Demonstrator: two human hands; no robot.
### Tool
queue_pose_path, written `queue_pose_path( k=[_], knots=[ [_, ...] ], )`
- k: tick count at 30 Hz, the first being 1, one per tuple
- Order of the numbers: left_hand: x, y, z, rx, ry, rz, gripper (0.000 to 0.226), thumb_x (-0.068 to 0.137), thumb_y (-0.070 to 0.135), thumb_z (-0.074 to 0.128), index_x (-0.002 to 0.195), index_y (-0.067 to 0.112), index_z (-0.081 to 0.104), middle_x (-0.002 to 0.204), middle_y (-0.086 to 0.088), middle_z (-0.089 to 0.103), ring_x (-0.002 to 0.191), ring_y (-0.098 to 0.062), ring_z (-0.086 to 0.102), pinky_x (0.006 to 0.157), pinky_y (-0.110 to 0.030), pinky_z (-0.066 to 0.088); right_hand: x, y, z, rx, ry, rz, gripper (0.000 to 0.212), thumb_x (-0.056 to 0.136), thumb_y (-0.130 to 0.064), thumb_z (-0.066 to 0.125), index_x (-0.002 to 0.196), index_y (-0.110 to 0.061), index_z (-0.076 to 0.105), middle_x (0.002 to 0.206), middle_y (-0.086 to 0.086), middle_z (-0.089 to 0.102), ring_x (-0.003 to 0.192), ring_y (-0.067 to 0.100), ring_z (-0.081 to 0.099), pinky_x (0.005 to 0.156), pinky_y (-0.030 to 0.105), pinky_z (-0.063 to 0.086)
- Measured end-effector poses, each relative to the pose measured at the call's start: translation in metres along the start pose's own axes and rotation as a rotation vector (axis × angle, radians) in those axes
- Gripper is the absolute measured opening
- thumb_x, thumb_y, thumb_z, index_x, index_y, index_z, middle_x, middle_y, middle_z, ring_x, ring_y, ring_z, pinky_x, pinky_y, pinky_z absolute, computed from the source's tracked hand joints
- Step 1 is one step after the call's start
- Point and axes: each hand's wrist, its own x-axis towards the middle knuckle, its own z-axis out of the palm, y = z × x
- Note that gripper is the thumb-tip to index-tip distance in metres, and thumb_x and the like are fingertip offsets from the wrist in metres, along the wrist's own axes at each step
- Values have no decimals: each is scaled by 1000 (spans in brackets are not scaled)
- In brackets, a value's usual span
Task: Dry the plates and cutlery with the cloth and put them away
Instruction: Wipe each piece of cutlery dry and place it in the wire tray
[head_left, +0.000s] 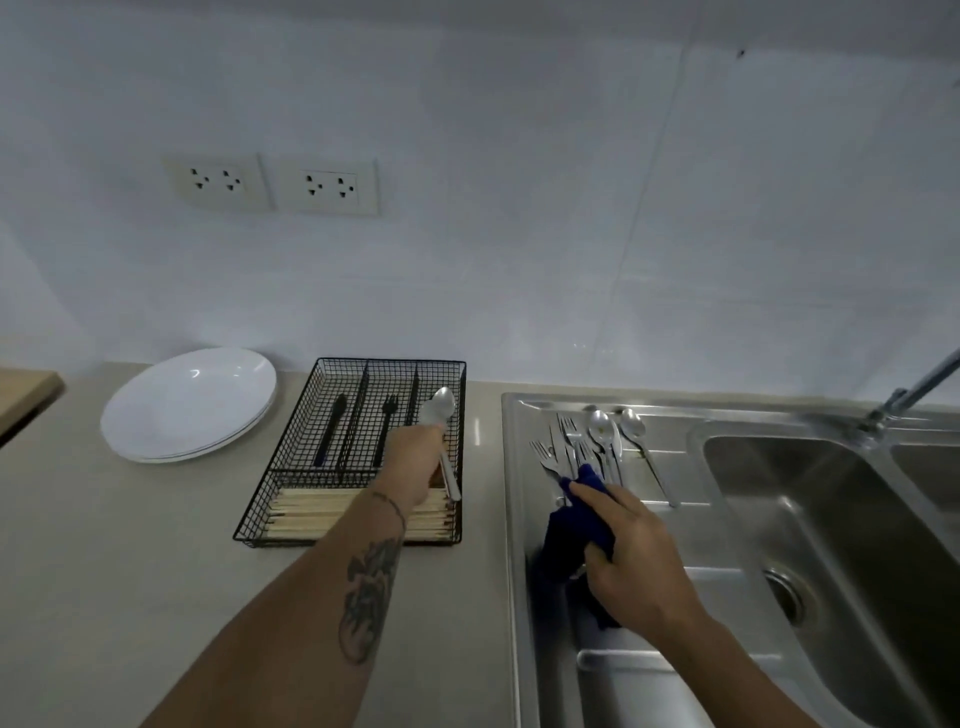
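Spoon (439, 415) in left hand (415, 462), bowl toward wall, over tray (275, 467)

My pale countertop (130, 545) ran under the white wall. At about ten o'clock sat a stack of white plates (189, 402), and just beside them, toward twelve o'clock, the black wire cutlery tray (358, 447). From one o'clock round to four o'clock the steel sink unit (524, 519) was set into the counter, with forks (558, 447) and spoons (602, 428) lying loose on its ribbed drainboard. A wooden edge (23, 392) showed at nine o'clock.
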Motion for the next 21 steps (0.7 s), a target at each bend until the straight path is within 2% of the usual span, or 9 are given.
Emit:
queue_pose_path(
  k=[2, 3, 5, 8, 11, 14, 16, 19, 21],
  knots=[
    [16, 10, 1, 92, -17, 44, 17, 88, 17, 61, 94, 2, 64, 80, -11, 61, 69, -21, 56, 62, -30, 49, 4, 0, 0, 13, -8, 4, 65, 76, -1, 64, 137, -24, 54, 136, -6, 51, 118, 14, 51, 100, 17, 33],
    [24, 14, 3, 164, -25, 80, 20, 90, 20, 61, 97, 1, 64, 83, -11, 63, 69, -20, 56, 58, -28, 45, 5, 1, 0, 18, -17, 11, 66, 76, -1, 64, 137, -25, 53, 136, -7, 50, 118, 13, 50, 101, 15, 32],
    [34, 18, 5, 345, -32, 161, 27, 94, 26, 59, 91, 0, 64, 80, -10, 63, 65, -17, 56, 50, -23, 40, 7, 5, 0, 21, -34, 40, 67, 76, -2, 63, 137, -27, 52, 136, -8, 49, 118, 11, 50, 101, 12, 31],
    [45, 16, 9, 657, -31, 340, 22, 93, 11, 54, 78, 0, 65, 65, -4, 58, 54, -11, 50, 40, -20, 35, 8, 13, -2, 9, -41, 84, 64, 76, -4, 62, 136, -26, 53, 135, -9, 50, 118, 11, 50, 101, 7, 27],
    [50, 7, 16, 804, 11, 444, 18, 88, 7, 56, 72, 4, 65, 63, -3, 59, 54, -11, 51, 43, -21, 33, 7, 21, -9, 25, -33, 135, 64, 76, -2, 62, 136, -25, 55, 129, -12, 50, 116, 11, 50, 95, -3, 23],
    [44, -2, 22, 789, 94, 519, 6, 83, 6, 59, 80, 2, 64, 70, -4, 60, 59, -13, 52, 47, -21, 32, 6, 27, -20, 70, 0, 181, 65, 73, 2, 61, 134, -23, 57, 123, -13, 51, 111, 11, 53, 92, -3, 28],
    [35, -6, 30, 784, 134, 636, 11, 80, 3, 56, 90, 3, 62, 78, -6, 60, 67, -19, 57, 51, -22, 33, 6, 32, -29, 86, 42, 192, 65, 72, 3, 61, 132, -23, 58, 122, -9, 53, 106, 11, 54, 90, -1, 32],
    [13, -8, 57, 744, 67, 758, 23, 84, 1, 53, 103, 8, 64, 97, -6, 62, 81, -21, 60, 62, -28, 47, 6, 43, -42, 45, 103, 229, 65, 74, 2, 63, 134, -22, 56, 120, -8, 54, 100, 10, 53, 87, 2, 36],
    [-5, -13, 82, 758, -27, 796, 26, 86, 4, 52, 107, 12, 67, 104, -4, 65, 89, -19, 61, 73, -31, 52, 5, 55, -48, 10, 136, 281, 65, 75, 0, 64, 136, -21, 55, 126, -3, 54, 105, 15, 54, 93, 14, 41]
  ],
)
